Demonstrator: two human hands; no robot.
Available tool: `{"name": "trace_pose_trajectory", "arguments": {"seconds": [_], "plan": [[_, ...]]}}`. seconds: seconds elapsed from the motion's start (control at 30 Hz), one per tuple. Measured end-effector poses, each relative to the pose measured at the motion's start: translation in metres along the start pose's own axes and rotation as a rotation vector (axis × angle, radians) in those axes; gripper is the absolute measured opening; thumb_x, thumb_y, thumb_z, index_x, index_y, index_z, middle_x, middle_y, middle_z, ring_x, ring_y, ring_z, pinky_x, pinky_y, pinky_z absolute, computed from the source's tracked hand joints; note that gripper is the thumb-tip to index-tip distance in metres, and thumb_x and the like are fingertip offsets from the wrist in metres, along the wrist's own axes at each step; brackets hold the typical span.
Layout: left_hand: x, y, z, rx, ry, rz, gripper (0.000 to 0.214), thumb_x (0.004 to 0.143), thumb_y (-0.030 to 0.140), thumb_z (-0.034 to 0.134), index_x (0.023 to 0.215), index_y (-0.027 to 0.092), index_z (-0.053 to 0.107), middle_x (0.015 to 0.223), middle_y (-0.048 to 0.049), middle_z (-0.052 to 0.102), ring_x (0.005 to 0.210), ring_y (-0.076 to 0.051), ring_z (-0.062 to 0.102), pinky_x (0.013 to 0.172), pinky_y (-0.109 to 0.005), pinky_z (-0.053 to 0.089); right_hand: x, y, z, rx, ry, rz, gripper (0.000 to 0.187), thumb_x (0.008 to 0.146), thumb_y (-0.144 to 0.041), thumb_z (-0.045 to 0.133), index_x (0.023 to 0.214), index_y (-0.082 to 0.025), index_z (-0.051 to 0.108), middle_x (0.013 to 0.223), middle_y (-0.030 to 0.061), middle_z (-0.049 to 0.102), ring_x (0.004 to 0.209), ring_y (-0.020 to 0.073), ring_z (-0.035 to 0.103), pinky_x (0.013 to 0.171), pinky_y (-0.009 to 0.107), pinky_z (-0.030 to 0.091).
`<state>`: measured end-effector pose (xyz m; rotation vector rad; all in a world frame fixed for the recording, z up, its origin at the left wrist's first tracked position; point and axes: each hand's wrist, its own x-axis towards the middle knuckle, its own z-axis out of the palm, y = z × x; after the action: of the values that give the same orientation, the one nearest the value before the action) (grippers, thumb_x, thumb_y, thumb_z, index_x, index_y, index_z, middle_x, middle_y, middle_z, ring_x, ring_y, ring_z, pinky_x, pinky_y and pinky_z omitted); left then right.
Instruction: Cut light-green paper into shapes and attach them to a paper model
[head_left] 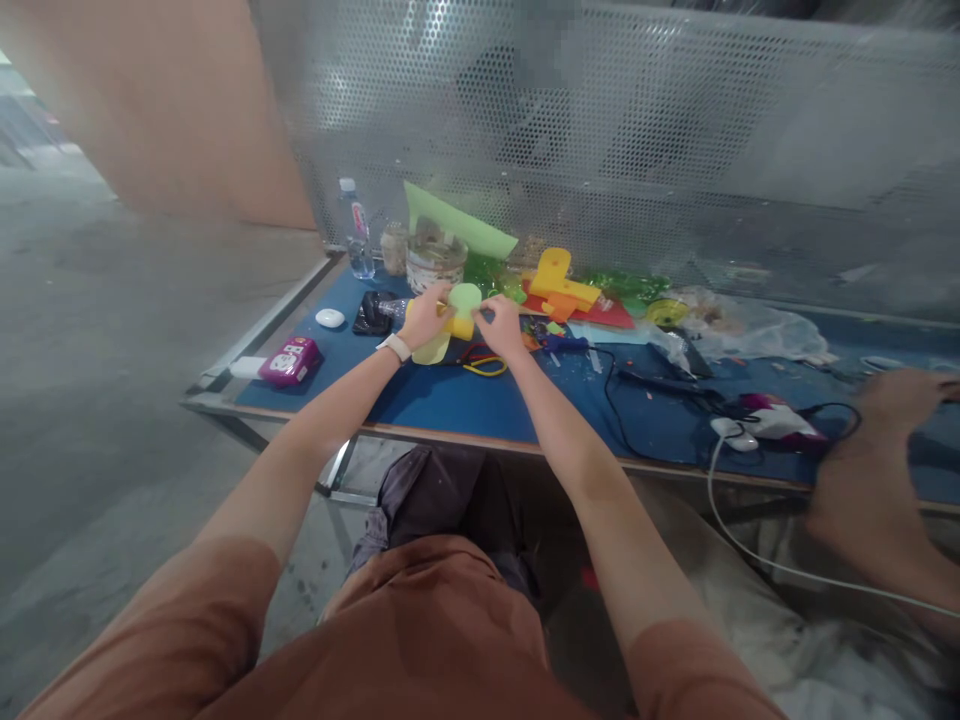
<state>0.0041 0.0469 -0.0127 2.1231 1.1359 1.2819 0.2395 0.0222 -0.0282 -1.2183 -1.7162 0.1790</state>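
Observation:
Both my hands meet over the blue table (450,395) and pinch a small foam craft piece (459,312), pale green on top, yellow in the middle and light yellow below. My left hand (424,316), with a white wristband, grips its left side. My right hand (501,326) holds its right edge with closed fingers. Red and yellow-handled pliers (480,360) lie on the table just under my hands.
Behind my hands stand a water bottle (357,232), a jar (435,262), a green sheet (457,222) and yellow and orange foam pieces (559,285). A phone (373,312), a white puck (330,318) and a pink box (289,360) lie left. A glue gun (772,418) with cords and another person's arm (874,480) are on the right.

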Motion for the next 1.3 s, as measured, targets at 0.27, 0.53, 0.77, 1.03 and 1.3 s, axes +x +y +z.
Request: {"name": "trace_pose_trajectory", "arguments": {"seconds": [0.27,0.53,0.77,1.03,1.3], "plan": [[0.002,-0.004,0.003,-0.009,0.004,-0.005,0.053,0.097,0.010,0.084,0.148,0.024,0.078,0.126,-0.0114,0.092,0.123,-0.035,0.088,0.124,-0.055,0.069,0.003,-0.009,0.004,0.066,-0.015,0.033,0.063,0.103,-0.086,0.093,0.080,-0.029,0.078,0.117,0.0145,0.088,0.116,0.0394,0.082,0.120,0.062,0.066],[0.002,0.001,0.001,-0.007,-0.020,0.012,0.049,0.094,0.015,0.082,0.142,0.024,0.080,0.134,-0.0144,0.093,0.126,-0.036,0.087,0.127,-0.059,0.069,0.003,-0.005,0.010,0.136,0.005,0.078,0.065,0.099,-0.086,0.095,0.076,-0.027,0.081,0.112,0.0143,0.091,0.113,0.0380,0.086,0.113,0.055,0.069],[0.002,0.008,-0.003,-0.034,-0.035,-0.015,0.049,0.093,0.008,0.079,0.141,0.021,0.079,0.135,-0.0160,0.093,0.126,-0.035,0.088,0.126,-0.055,0.070,0.004,-0.004,0.013,0.139,0.018,0.122,0.061,0.096,-0.081,0.094,0.073,-0.029,0.073,0.105,0.0123,0.089,0.105,0.0356,0.083,0.108,0.053,0.068],[0.003,-0.002,0.007,-0.021,0.005,-0.012,0.043,0.098,0.015,0.084,0.140,0.022,0.081,0.131,-0.0148,0.093,0.125,-0.036,0.088,0.124,-0.056,0.071,0.003,-0.006,0.012,0.156,0.021,0.139,0.061,0.092,-0.082,0.093,0.071,-0.029,0.069,0.100,0.0110,0.087,0.103,0.0350,0.081,0.103,0.052,0.068],[0.003,-0.008,0.011,-0.022,0.016,0.001,0.037,0.097,0.017,0.086,0.132,0.026,0.080,0.129,-0.0124,0.094,0.121,-0.034,0.088,0.123,-0.056,0.072,0.003,-0.009,0.012,0.193,0.011,0.179,0.054,0.091,-0.074,0.098,0.075,-0.027,0.077,0.104,0.0122,0.089,0.108,0.0370,0.084,0.109,0.056,0.069]]}}
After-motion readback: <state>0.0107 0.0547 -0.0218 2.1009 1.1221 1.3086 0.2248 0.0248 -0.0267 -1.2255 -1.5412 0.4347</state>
